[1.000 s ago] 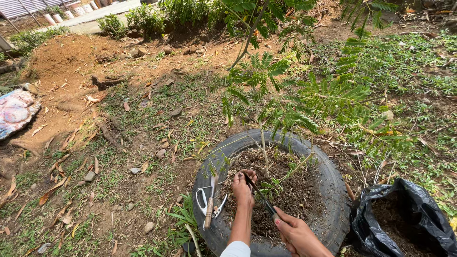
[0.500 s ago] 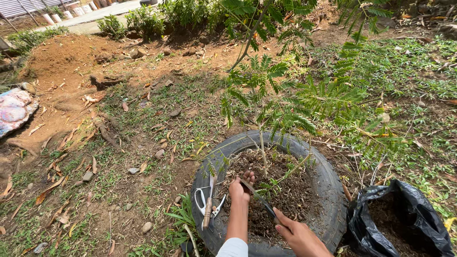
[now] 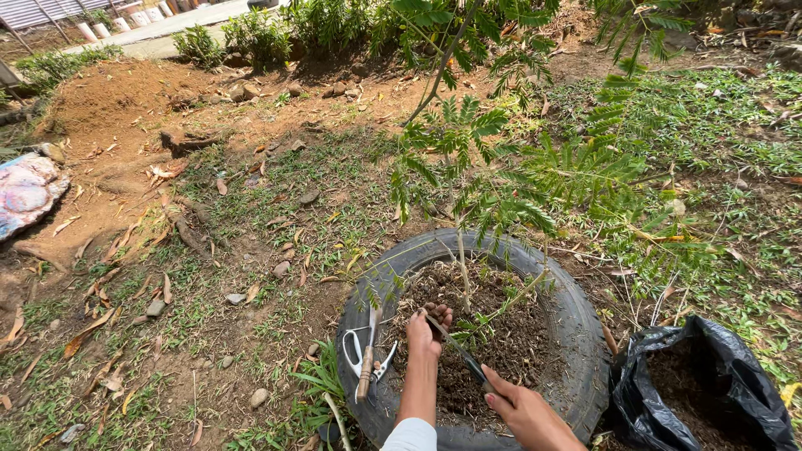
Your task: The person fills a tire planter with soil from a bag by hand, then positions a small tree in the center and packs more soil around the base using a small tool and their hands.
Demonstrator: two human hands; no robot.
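Observation:
An old black tyre point(image 3: 576, 334) lies on the ground, filled with dark soil point(image 3: 510, 342). A thin-stemmed young plant point(image 3: 461, 259) with feathery green leaves grows from it. My left hand point(image 3: 428, 327) is closed around a clump of soil beside the stem. My right hand point(image 3: 522, 409) grips the handle of a dark knife point(image 3: 455, 349); its blade points toward the left hand. On the tyre's left rim lie white-handled scissors point(image 3: 357, 359) and a wooden-handled tool point(image 3: 368, 367).
A black plastic bag point(image 3: 710, 392) holding dark soil sits open to the right of the tyre. Patchy grass, dry leaves and stones point(image 3: 281, 269) cover the ground. A faded painted object point(image 3: 25, 194) lies far left. Shrubs point(image 3: 259, 33) line the back.
My left hand has shifted slightly forward into the soil near the stem. The view has tilted a little downward. The right hand and knife keep nearly the same place.

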